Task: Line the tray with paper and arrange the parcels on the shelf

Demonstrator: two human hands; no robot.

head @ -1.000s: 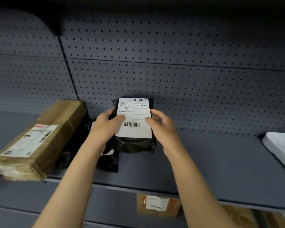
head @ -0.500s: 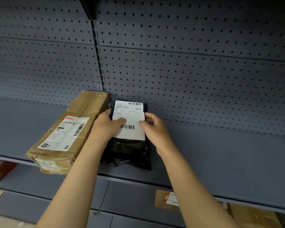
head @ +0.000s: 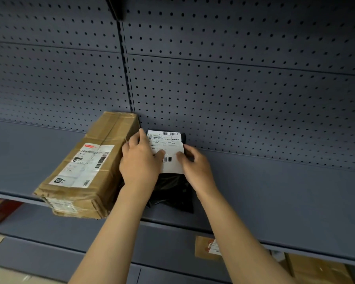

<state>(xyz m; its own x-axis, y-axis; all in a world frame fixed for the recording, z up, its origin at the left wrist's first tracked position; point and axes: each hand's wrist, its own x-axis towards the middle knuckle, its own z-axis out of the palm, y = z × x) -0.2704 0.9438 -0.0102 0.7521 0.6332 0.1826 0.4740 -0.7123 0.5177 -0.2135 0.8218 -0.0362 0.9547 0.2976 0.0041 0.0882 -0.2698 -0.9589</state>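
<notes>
A black plastic parcel (head: 173, 191) with a white shipping label (head: 166, 144) lies on the grey shelf (head: 275, 191), its far end against the pegboard back. My left hand (head: 140, 162) rests on its left side, fingers over the label and touching the brown box. My right hand (head: 195, 167) holds its right edge, thumb on the label. A long brown cardboard box (head: 90, 167) with a white label lies to the left, its near end overhanging the shelf edge. The tray is not in view.
The perforated grey back panel (head: 234, 89) rises behind the shelf. Below the shelf edge, brown cardboard parcels (head: 207, 248) sit on a lower level, more at bottom right (head: 316, 269). The shelf stretches right of the black parcel.
The black parcel has gone from held upright to lying flat beside the brown box, pushed back toward the pegboard. The view has shifted left; the white tray at right has left the frame.
</notes>
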